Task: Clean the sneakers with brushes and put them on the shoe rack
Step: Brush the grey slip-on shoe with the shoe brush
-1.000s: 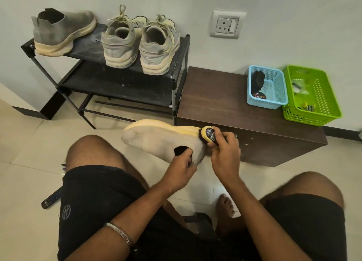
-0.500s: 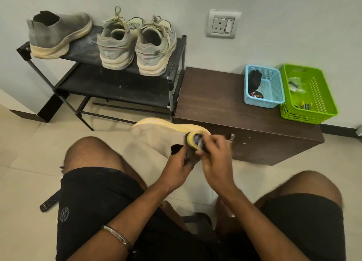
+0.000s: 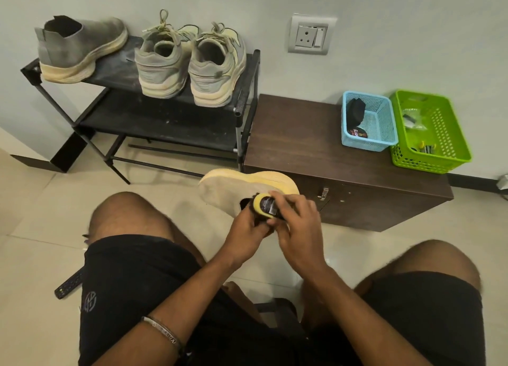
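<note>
Nearest the camera, a seated person in black shorts (image 3: 132,288) holds both hands together in front of the knees. The left hand (image 3: 247,233) has its fingers curled round the collar of a beige knit sneaker with a pale yellow sole (image 3: 228,189), held in the air on its side with the sole turned away and the toe pointing left. The right hand (image 3: 298,222) grips a small yellow-backed brush with a dark label (image 3: 265,205), pressed against the sneaker near its opening. On the tiled floor (image 3: 35,228) to the near left lies a dark remote control (image 3: 68,284).

Farther off, on the right, a low dark brown wooden counter (image 3: 302,135) carries a light blue plastic basket (image 3: 382,126) with a dark item inside and, just beside it on the right, a bright green plastic basket (image 3: 439,145). On the left stands a black metal shoe rack (image 3: 165,118); its top shelf bears a grey slip-on sneaker with a cream sole (image 3: 79,49) and a pair of grey-green laced sneakers (image 3: 189,60). A white wall socket (image 3: 310,34) sits on the far wall.
</note>
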